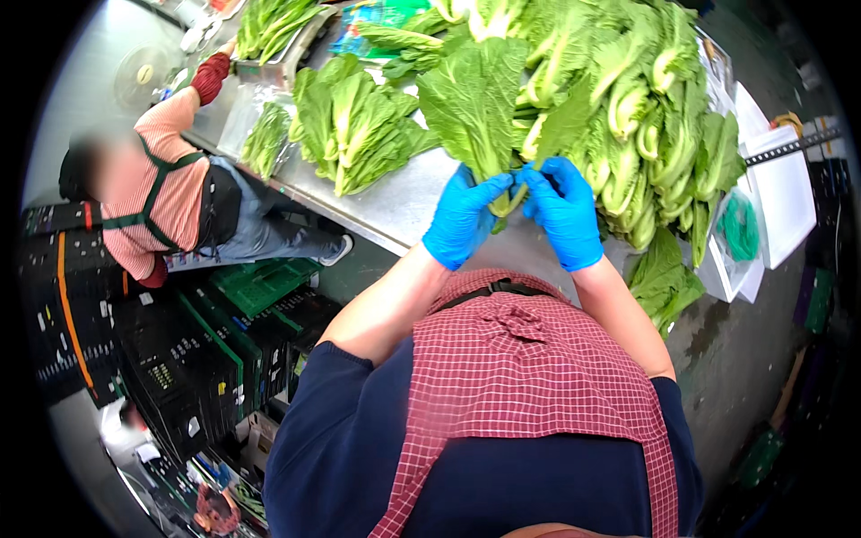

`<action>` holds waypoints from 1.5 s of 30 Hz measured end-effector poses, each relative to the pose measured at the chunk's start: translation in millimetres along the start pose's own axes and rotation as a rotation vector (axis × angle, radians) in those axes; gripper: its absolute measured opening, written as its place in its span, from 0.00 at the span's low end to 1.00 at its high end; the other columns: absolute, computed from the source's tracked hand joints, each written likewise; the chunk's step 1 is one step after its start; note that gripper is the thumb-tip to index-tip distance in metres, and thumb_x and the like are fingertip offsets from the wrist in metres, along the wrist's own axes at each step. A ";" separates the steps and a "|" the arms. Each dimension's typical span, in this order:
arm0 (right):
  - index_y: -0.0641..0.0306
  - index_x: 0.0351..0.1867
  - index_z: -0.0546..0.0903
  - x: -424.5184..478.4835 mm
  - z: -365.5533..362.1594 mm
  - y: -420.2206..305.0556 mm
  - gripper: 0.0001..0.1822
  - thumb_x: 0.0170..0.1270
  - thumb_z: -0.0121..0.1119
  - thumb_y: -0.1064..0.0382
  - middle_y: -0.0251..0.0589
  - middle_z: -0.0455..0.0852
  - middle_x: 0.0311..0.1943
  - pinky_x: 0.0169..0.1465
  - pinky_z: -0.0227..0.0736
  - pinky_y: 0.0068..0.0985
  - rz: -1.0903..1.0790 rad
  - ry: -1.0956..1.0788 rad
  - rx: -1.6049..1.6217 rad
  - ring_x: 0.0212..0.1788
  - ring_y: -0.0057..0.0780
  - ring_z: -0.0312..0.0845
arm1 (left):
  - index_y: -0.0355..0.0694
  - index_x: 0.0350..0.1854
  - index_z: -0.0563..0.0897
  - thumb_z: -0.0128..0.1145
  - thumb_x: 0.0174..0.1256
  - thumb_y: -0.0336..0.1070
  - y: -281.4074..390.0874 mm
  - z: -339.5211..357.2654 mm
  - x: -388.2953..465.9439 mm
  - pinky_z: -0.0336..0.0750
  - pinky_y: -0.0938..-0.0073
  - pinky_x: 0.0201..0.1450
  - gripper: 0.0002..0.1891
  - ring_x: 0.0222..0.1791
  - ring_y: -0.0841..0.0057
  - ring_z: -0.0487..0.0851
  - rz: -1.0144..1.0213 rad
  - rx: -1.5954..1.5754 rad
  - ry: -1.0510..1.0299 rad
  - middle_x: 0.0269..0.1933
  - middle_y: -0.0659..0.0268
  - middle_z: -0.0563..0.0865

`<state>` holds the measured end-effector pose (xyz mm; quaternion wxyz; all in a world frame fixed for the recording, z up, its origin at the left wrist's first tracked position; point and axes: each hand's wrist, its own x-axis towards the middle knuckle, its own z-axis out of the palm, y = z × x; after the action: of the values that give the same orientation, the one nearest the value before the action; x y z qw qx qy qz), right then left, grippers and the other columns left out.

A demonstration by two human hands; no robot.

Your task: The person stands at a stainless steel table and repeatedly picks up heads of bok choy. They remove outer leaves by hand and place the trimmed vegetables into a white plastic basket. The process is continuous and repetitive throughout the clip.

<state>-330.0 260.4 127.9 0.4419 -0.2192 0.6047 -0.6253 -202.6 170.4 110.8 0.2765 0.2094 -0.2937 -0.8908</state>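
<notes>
My left hand [463,214], in a blue glove, is closed around the stem end of a leafy green vegetable [474,101], whose broad leaves point away from me. My right hand [564,210], gloved in blue too, pinches a single leaf [564,128] near its stalk, close beside the left fingertips. Both hands are over the near edge of a metal table [397,195]. Left of them lies a fanned pile of leafy greens [350,128]. A large heap of leafy greens [625,107] rises behind and to the right of my hands.
Bagged greens [266,138] lie at the table's left, near a scale-like metal tray of greens [289,57]. A co-worker [168,195] stands at the left. Stacked black and green crates [202,356] fill the lower left. White boxes [773,202] and loose leaves [666,282] are at the right.
</notes>
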 end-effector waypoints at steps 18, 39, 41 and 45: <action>0.68 0.46 0.83 -109.4 -145.9 70.8 0.16 0.63 0.67 0.58 0.46 0.87 0.34 0.41 0.78 0.28 0.026 0.381 -0.503 0.35 0.26 0.83 | 0.29 0.60 0.76 0.66 0.60 0.31 202.8 -348.9 74.6 0.76 0.65 0.55 0.25 0.50 0.64 0.83 0.395 1.486 0.676 0.55 0.53 0.85; 0.63 0.45 0.83 29.5 -396.1 69.5 0.16 0.59 0.68 0.58 0.40 0.86 0.32 0.29 0.77 0.25 -0.059 0.859 0.033 0.27 0.27 0.82 | 0.35 0.61 0.77 0.61 0.67 0.30 17.9 -168.1 30.9 0.71 0.67 0.60 0.21 0.57 0.66 0.78 0.585 1.444 0.406 0.57 0.56 0.81; 0.63 0.47 0.82 21.3 -395.0 69.7 0.17 0.60 0.69 0.58 0.39 0.86 0.32 0.27 0.76 0.24 -0.067 0.866 0.013 0.26 0.25 0.81 | 0.36 0.60 0.78 0.61 0.67 0.30 -3.7 -130.8 39.2 0.72 0.68 0.58 0.20 0.56 0.68 0.78 0.525 1.398 0.282 0.56 0.58 0.82; 0.67 0.51 0.79 32.4 -387.7 70.2 0.29 0.54 0.74 0.50 0.45 0.86 0.39 0.37 0.80 0.32 0.030 0.994 -0.217 0.33 0.35 0.84 | 0.38 0.59 0.78 0.62 0.66 0.29 -36.9 -58.7 48.7 0.74 0.70 0.55 0.19 0.54 0.71 0.79 0.445 1.350 -0.001 0.55 0.60 0.82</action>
<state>-640.0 460.6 -14.1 0.0843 0.0690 0.8064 -0.5813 -221.9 141.3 33.5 0.2617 0.2693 -0.8173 -0.4370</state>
